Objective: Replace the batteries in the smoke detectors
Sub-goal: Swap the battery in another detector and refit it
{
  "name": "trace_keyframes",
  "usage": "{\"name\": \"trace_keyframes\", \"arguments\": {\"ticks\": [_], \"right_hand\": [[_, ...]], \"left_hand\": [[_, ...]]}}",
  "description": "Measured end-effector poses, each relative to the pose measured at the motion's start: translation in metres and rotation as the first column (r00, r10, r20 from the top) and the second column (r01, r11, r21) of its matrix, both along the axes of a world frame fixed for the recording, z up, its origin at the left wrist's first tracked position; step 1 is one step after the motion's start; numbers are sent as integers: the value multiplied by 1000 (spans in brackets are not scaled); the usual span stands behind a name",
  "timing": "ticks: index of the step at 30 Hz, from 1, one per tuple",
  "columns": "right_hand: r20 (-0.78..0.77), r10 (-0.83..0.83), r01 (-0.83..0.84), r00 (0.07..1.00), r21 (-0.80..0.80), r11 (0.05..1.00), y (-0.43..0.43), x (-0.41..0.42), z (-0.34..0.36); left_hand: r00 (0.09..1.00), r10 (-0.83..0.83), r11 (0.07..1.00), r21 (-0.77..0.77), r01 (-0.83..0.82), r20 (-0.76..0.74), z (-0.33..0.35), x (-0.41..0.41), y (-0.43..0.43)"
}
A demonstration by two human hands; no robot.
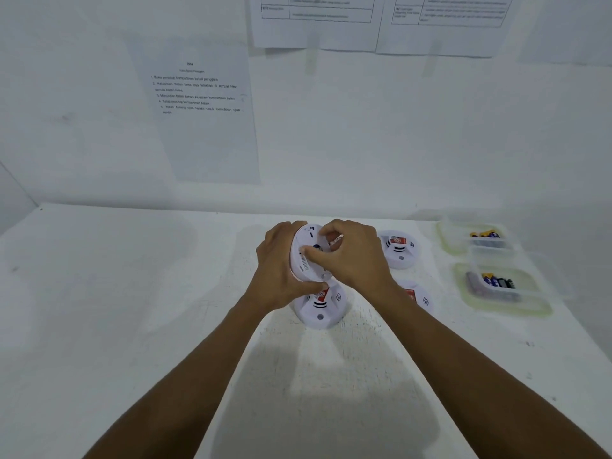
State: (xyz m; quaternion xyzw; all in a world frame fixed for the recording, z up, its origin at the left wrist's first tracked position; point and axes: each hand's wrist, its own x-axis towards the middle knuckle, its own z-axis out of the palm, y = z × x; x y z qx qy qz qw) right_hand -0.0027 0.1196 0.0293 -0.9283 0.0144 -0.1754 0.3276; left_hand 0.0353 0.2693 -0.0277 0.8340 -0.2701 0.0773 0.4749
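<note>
- Head camera view, looking down at a white tabletop [132,293] set against a white wall.
- Both bare forearms reach forward from the bottom edge and meet near the middle of the picture.
- The left hand [278,270] grips a round white smoke detector, the held detector [313,271], lifted above the tabletop and tilted up on its edge. Its flat back, with a barcode label, faces the camera.
- The left fingers [291,226] curl over the top rim and the thumb clamps the bottom rim.
- The right hand [354,256] lies over the back of the held detector. Its fingers [331,231] are curled and pinching at a small part there, with the thumb pressed on the back. What they pinch is too blurred to tell.
- Directly below the hands, a second detector [319,309] sits on the tabletop, face up, with a red label.
- To the right, a far detector [399,250] sits face up, and a near detector [419,298] is partly hidden behind the right forearm.
- Further right stand two clear plastic containers, one behind the other: the far container [442,238] and the near container [516,314]. Each holds batteries, the far batteries [485,234] and the near batteries [496,282].
- A printed instruction sheet [198,104] is stuck to the wall, with two table sheets [314,21] above it to the right.
</note>
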Motion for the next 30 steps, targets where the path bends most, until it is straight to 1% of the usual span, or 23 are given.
{"name": "trace_keyframes", "arguments": {"ticks": [5, 10, 17, 19, 22, 24, 26, 27, 28, 30], "right_hand": [[-37, -61, 65, 997, 99, 993, 3, 0, -8], [-50, -66, 72, 997, 130, 989, 4, -1, -10], [-92, -74, 90, 993, 196, 976, 9, 2, -4], [-101, -39, 61, 994, 234, 970, 9, 2, -4], [-104, 64, -29, 992, 310, 950, 10, -3, 0], [-124, 135, -92, 983, 301, 949, 11, -6, 4], [-123, 175, -127, 977, 324, 937, 9, -7, 9], [-118, 181, -132, 976, 342, 930, 6, -6, 11], [-117, 181, -128, 976, 362, 923, 2, -5, 13], [-125, 177, -109, 976, 423, 900, -10, -2, 15]], "left_hand": [[999, 33, 999, 28, -33, 20, -7, 2, 2], [1000, -7, 998, 56, 7, -4, -16, 5, 6], [998, -1, 1000, 31, -1, 65, 4, 3, 12], [999, -16, 1000, 10, 15, 42, 2, 6, 14], [998, -54, 999, -2, 54, -33, 5, 10, 13], [1000, -11, 999, -32, 10, -27, 10, 9, 11], [999, 36, 998, -54, -35, 18, 16, 7, 10], [1000, 27, 998, -63, -26, 9, 17, 8, 11], [999, -3, 996, -84, 0, -34, 19, 7, 13], [980, -71, 986, -163, 40, -184, 23, 6, 18]]}}
